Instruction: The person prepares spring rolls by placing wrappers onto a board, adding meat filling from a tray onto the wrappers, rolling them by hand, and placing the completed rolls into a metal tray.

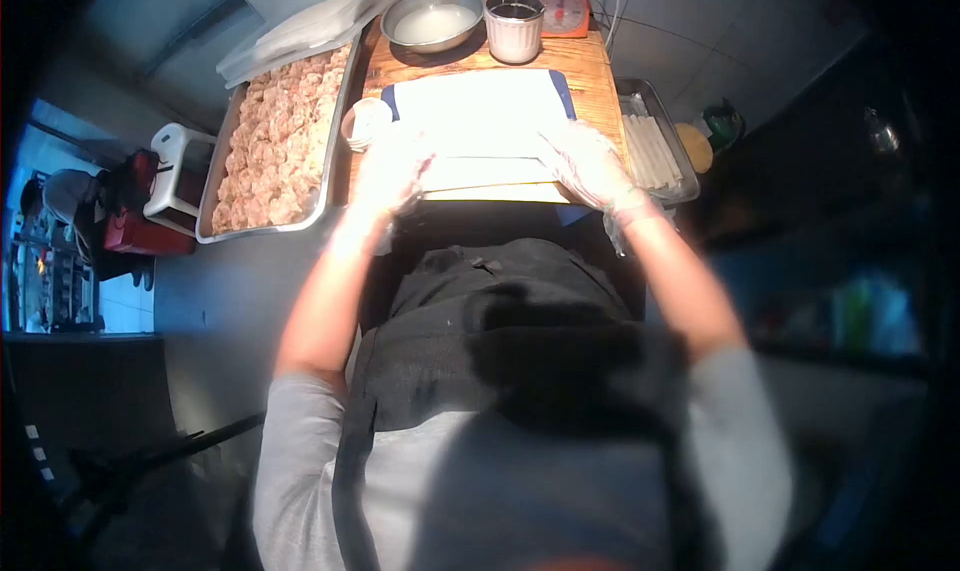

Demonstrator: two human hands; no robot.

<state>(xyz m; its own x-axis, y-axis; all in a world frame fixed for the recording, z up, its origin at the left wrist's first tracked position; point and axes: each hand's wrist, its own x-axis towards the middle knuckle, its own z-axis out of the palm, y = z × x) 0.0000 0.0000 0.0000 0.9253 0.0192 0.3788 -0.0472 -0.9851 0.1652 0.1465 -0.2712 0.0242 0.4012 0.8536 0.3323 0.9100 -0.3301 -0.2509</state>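
A white board (480, 101) with dark blue corners lies on the wooden tabletop in front of me. Across its near part runs a flat white sheet (488, 174), its kind unclear in the glare. My left hand (392, 176), in a clear plastic glove, has its fingers closed at the sheet's left end. At the right end, my right hand (588, 166), gloved the same way, has its fingertips bent onto the sheet. Bright light washes out the fingers of both hands. Just beyond my left hand stands a small stack of round pale cups or dishes (366, 123).
Left is a metal tray (325, 196) of raw meat portions (280, 136) under a pushed-back plastic cover (300, 33). A metal bowl (432, 21) of pale liquid, a ribbed cup (515, 36) and a red scale (562, 11) stand behind. Right, another tray (685, 176) holds white rolls (652, 151).
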